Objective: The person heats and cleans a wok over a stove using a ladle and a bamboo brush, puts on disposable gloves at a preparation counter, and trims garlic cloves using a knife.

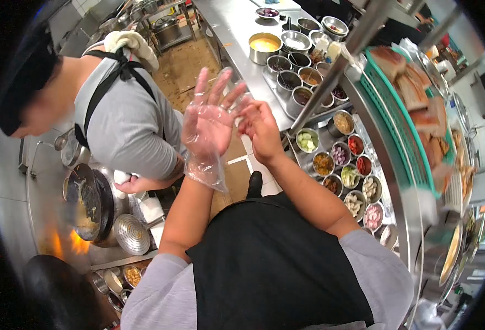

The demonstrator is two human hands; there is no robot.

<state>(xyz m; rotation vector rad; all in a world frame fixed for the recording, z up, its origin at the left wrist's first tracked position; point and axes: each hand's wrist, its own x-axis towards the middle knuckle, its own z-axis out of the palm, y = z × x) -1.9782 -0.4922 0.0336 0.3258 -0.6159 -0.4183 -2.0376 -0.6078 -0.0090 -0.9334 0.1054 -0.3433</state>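
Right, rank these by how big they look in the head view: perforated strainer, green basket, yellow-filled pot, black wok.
1. Green basket
2. Black wok
3. Perforated strainer and yellow-filled pot: too close to rank, especially at different distances from the camera.

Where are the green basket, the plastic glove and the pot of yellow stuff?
Green basket [399, 125], head view, side wall.
Plastic glove [205, 137], head view, palm.
Pot of yellow stuff [263, 57], head view, outer side.
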